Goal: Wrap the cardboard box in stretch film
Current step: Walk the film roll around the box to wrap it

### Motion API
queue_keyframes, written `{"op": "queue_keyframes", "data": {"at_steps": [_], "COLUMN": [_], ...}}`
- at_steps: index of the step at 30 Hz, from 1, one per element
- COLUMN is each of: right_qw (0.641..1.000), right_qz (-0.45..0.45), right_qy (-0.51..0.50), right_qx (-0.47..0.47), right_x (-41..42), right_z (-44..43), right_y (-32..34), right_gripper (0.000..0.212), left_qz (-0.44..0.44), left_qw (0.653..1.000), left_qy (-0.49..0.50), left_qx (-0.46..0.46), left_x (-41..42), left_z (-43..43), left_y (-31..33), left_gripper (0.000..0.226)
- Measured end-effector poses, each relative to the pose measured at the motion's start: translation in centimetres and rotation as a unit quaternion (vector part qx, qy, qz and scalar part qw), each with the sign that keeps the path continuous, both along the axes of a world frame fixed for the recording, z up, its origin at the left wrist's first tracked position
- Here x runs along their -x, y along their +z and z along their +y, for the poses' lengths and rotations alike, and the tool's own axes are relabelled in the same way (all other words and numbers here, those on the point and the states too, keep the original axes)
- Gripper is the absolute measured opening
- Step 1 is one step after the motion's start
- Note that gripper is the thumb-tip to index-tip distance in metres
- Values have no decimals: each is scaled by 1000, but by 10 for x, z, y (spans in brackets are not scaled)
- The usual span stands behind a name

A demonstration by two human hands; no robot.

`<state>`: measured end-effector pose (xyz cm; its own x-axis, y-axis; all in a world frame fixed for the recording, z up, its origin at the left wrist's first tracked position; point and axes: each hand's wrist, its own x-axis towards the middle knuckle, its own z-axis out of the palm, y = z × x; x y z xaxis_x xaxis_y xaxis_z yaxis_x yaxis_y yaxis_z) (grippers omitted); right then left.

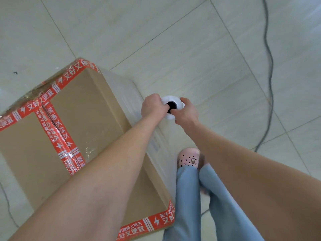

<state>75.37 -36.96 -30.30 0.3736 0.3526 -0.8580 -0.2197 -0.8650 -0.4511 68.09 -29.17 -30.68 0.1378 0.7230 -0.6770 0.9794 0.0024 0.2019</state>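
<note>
The large brown cardboard box [83, 119] with red printed tape blocks the whole left and lower middle of the frame. Its film-covered right wall stands just beside my left hand [152, 106], so that side allows no swing except over the top. My left hand and my right hand [186, 112] both grip the white roll of stretch film [173, 100] at centre frame. Above and to the right of it the pale tiled floor [191, 40] lies open. A dark cable [268, 66] snakes down the far right, well apart. Below the roll, my pink perforated clog [189, 159] and blue trouser legs [187, 197] crowd the gap beside the box.
</note>
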Motion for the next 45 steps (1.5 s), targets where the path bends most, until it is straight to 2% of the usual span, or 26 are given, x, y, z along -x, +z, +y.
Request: {"op": "queue_keyframes", "data": {"at_steps": [3,7,10,12,14,16,18,22,26,30,33,36,39,41,45], "right_qw": [997,992,983,984,990,994,995,993,988,985,984,986,983,981,981], "right_qz": [-39,-50,-61,-56,-41,-15,0,-10,-21,-36,-49,-11,14,21,37], "right_qy": [59,114,169,161,129,107,97,116,145,160,157,163,181,190,192], "right_qx": [-25,-34,-42,-48,-42,-21,-5,-14,-36,-53,-71,-30,-14,-9,1], "right_x": [-2,-8,-14,-17,-18,-19,-20,-22,-25,-28,-26,-20,-17,-18,-22], "right_z": [21,47,62,67,67,64,66,79,98,122,139,156,171,178,179], "right_y": [-3,-4,-4,-4,-5,-5,-7,-9,-9,-10,-10,-10,-13,-12,-12], "right_gripper": [56,54,53,51,53,55,52,53,53,49,49,57,58,59,61], "left_qz": [-14,-17,-8,-22,-28,-17,0,34,12,11,-5,-25,-34,-20,30], "left_qw": [996,994,999,1000,997,993,990,988,999,994,976,947,927,942,987], "left_qy": [81,99,40,-21,-72,-113,-141,-149,-33,106,219,321,371,332,158], "left_qx": [20,46,25,-8,-26,-31,-28,-22,-25,-15,-6,-2,29,45,17], "left_x": [6,12,10,5,-1,-7,-14,-20,-11,-4,4,10,10,10,5], "left_z": [16,33,39,45,51,57,63,77,85,100,108,111,113,116,128], "left_y": [-2,-1,-4,-4,-4,-3,-2,-3,-8,-8,-11,-12,-13,-11,-1], "left_gripper": [20,18,19,15,38,50,49,31,20,13,19,22,21,23,22]}}
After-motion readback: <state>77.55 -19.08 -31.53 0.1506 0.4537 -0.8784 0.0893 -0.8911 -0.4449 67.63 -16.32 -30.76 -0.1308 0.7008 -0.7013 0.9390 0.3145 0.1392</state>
